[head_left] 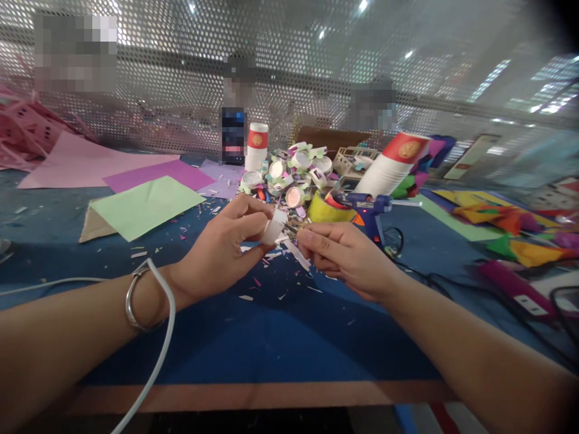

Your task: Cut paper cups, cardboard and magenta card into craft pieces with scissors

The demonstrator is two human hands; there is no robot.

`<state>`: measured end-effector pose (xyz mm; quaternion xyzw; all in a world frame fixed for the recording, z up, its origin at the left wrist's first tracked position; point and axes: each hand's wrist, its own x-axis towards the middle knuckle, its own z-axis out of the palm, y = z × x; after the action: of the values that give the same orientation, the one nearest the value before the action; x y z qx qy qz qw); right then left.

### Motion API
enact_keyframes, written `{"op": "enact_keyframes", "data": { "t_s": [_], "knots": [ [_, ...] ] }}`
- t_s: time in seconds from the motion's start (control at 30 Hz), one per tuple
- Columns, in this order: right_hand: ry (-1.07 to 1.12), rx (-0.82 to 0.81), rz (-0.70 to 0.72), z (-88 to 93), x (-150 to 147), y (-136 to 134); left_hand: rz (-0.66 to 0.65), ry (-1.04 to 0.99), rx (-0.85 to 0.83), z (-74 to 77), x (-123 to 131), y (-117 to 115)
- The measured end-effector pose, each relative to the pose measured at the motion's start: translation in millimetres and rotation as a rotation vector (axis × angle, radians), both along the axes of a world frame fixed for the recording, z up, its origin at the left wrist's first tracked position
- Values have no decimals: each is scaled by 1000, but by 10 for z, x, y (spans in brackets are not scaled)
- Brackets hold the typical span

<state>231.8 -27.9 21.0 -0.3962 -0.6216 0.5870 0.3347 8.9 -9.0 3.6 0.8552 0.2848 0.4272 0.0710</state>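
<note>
My left hand (224, 247) is closed round a small white paper cup piece (274, 228), held just above the blue table (271, 337). A metal bangle and a white cable cross that wrist. My right hand (344, 256) sits close beside it with the fingers curled in, pinching a thin white paper strip (298, 254) that trails down toward the cup piece. Paper scraps lie scattered under both hands.
A blue glue gun (368, 208) and a yellow tape roll (328, 211) stand just behind my hands. Further back are a pile of decorated cup pieces (294, 172), a stack of red-and-white cups (391, 166), a single cup (256, 146), green paper (145, 205), pink sheets, and coloured paper at right.
</note>
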Motion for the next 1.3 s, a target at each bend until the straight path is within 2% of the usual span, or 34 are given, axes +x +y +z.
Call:
{"op": "enact_keyframes", "data": {
  "t_s": [0.53, 0.83, 1.07, 1.17, 1.23, 1.3],
  "knots": [
    [-133, 96, -11, -14, 3, 25, 2, 156, 48, 49, -63, -35],
    [-157, 134, -1, 10, 32, 35, 36, 145, 37, 82, -73, -67],
    [-168, 148, -34, 44, 61, 28, 49, 165, 274, 129, -107, -99],
    [-198, 135, -36, 21, 70, 37, 126, 110, 135, 124, -105, -101],
    [-214, 120, -30, 10, 72, 44, 189, 63, -75, 102, -90, -85],
    [-220, 133, -39, 10, 73, 48, 170, 16, -296, 77, -64, -66]
  ]
}}
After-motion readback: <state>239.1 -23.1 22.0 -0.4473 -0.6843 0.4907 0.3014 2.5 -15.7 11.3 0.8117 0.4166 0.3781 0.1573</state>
